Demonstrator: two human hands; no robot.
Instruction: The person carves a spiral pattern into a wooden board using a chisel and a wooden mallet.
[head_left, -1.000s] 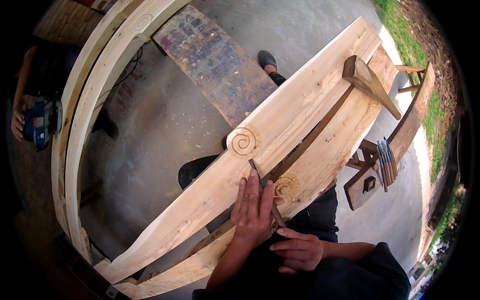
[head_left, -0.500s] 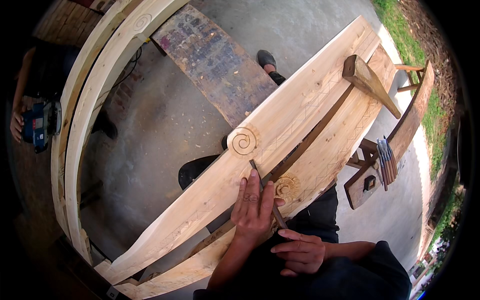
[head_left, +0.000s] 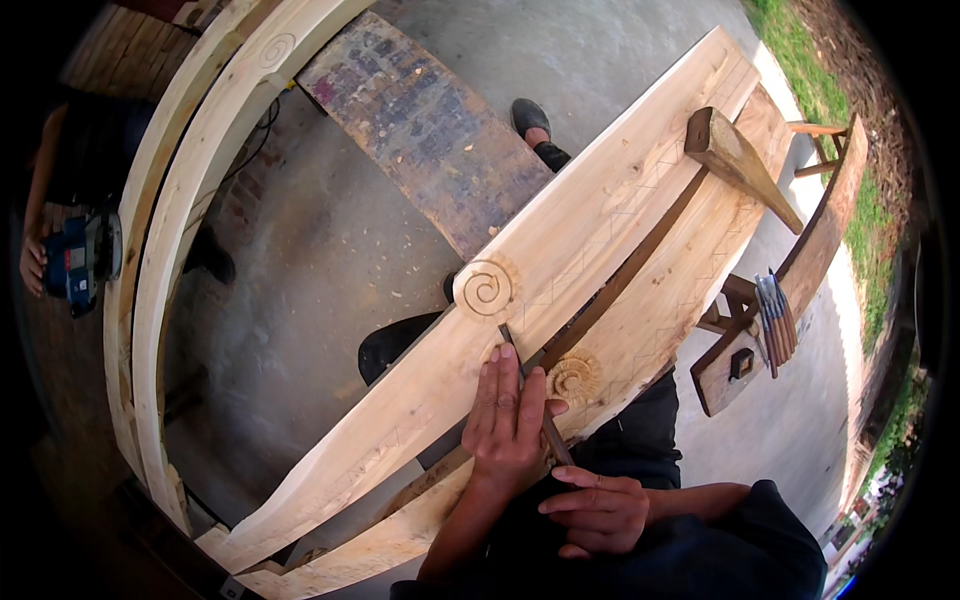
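A slim wood-carving chisel [head_left: 554, 440] lies aslant, its dark tip touching the pale plank [head_left: 400, 390] just below a spiral [head_left: 487, 288] cut near the plank's edge. My left hand [head_left: 503, 420] lies over the blade with fingers stretched along it and the thumb on the other side, gripping it close to the wood. Lower right, my right hand [head_left: 597, 507] is closed around the handle end. Beside the left thumb, a raised carved rosette [head_left: 574, 377] sits on a second plank [head_left: 650, 310].
A wooden mallet [head_left: 735, 160] rests across both planks. Several carving tools [head_left: 776, 325] and a small black block [head_left: 741, 363] lie on a dark bench [head_left: 716, 388]. A stained board [head_left: 430, 130] stands beyond. At left, someone's hand [head_left: 33, 265] holds a blue power tool [head_left: 75, 255] by curved beams [head_left: 160, 220].
Both hands and the chisel stay almost in place, with the left fingers shifted very slightly downward. The other person's power tool has moved a little; the whole view has tilted slightly.
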